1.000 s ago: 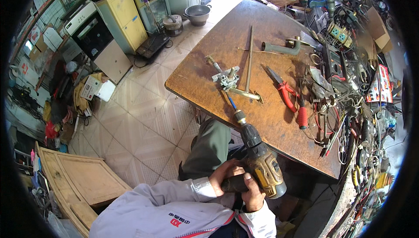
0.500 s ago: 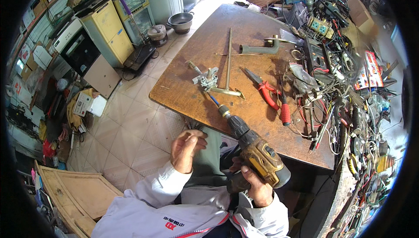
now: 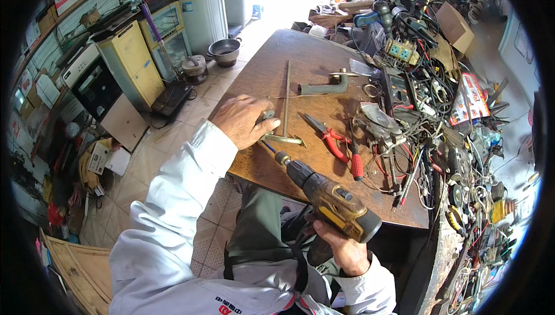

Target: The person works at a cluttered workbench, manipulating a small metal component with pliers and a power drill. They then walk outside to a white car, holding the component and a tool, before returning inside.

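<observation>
My right hand [image 3: 345, 250] is wrapped round the grip of a worn yellow-and-black cordless drill [image 3: 335, 199]. A thin bit with a blue section [image 3: 268, 146] points from its chuck toward my left hand [image 3: 243, 119]. The left fingers are closed on a small silver metal fitting [image 3: 265, 117] at the table's left edge, mostly hidden under the hand. Whether the bit touches the fitting I cannot tell. Just beyond the fingertips lies a metal rod [image 3: 287, 92] with a flat cross-piece at its near end. Red-handled pliers [image 3: 332, 141] and a red-handled screwdriver [image 3: 356, 162] lie right of the rod.
A dark elbow pipe [image 3: 326, 88] rests farther back on the brown wooden table [image 3: 257, 78]. Tangled wires, a multimeter [image 3: 396, 88] and a socket strip [image 3: 400, 52] crowd the right side. Old cabinets [image 3: 134, 69] and a metal pot [image 3: 224, 52] stand on the left floor.
My left hand has moved forward from above my lap onto the table and taken hold of the silver fitting. The drill stays in my right hand; the whole view has shifted slightly.
</observation>
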`<move>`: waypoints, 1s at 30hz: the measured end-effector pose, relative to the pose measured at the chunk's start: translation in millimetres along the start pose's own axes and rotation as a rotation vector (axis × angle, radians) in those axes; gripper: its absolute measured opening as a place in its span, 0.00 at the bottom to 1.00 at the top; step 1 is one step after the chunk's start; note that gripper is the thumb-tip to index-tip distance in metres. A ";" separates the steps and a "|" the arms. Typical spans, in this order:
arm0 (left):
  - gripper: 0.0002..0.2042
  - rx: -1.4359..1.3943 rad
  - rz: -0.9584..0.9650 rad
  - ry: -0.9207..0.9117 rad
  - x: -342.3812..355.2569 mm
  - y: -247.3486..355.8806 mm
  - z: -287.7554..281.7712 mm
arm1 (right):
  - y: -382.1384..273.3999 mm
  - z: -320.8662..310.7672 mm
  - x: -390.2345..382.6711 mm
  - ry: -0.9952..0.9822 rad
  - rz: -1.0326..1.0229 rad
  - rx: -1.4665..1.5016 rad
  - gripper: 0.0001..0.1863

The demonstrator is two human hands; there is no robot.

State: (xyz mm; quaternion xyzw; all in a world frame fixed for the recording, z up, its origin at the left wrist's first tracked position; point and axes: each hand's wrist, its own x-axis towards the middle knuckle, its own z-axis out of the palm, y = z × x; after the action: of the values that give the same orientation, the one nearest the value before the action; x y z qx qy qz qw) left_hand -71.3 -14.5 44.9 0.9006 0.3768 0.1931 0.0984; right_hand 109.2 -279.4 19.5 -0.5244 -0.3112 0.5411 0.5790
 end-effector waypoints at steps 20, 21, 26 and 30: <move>0.24 0.012 -0.082 0.063 47.8 -25.3 -19.7 | -78.3 -9.9 63.5 -0.139 -0.225 -0.422 0.20; 0.24 0.015 -0.101 0.087 46.9 -23.7 -28.3 | -76.7 -12.0 64.9 -0.144 -0.238 -0.433 0.20; 0.23 -0.049 -0.021 0.335 50.1 -10.9 -51.8 | -60.1 -34.2 71.2 -0.209 -0.261 -0.377 0.25; 0.23 -0.080 0.107 0.503 44.0 21.1 -73.0 | -50.8 -46.8 64.8 -0.260 -0.397 -0.437 0.27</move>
State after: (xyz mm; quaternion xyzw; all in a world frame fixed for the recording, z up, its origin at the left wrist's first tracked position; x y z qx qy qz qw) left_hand -60.3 4.7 129.9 0.8382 0.3334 0.4307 0.0267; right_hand 182.2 -223.4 42.1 -0.4918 -0.5879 0.4004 0.5022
